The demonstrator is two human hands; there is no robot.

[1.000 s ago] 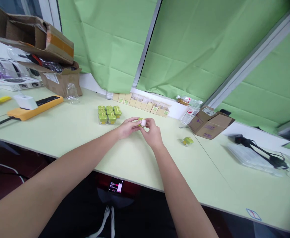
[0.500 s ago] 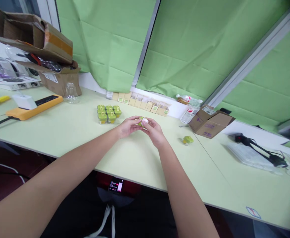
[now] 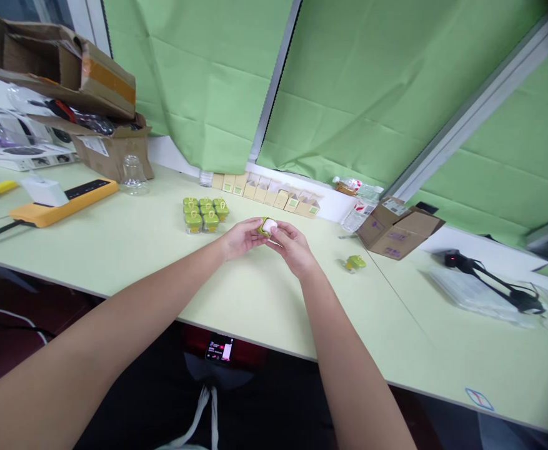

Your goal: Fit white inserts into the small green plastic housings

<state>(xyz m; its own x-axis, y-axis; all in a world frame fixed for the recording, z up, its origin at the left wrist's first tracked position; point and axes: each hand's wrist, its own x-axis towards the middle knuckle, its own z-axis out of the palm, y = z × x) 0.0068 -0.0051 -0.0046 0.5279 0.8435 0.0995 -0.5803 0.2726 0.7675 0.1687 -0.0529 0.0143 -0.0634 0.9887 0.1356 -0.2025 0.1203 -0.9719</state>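
Between my two hands, above the middle of the table, is a small green lid with a white face [image 3: 268, 226] turned towards me. My left hand [image 3: 243, 239] grips its green side with the fingertips. On the other side, my right hand [image 3: 292, 245] is closed round it, a thumb lying on the white part. Left of my hands, several small clear containers with green lids [image 3: 202, 222] stand in a tight group. One more green-lidded container [image 3: 355, 263] sits apart to the right.
Small cardboard boxes [image 3: 265, 192] line the wall behind my hands. An orange power strip [image 3: 62, 203], a clear jar [image 3: 134, 176] and open cartons [image 3: 114, 150] are on the left. To the right are a brown carton [image 3: 398, 234], clear bottles [image 3: 358, 212] and a black device [image 3: 484, 281].
The lid has turned in my fingers, showing more of its white face. Both hands have shifted only slightly and keep hold of it.
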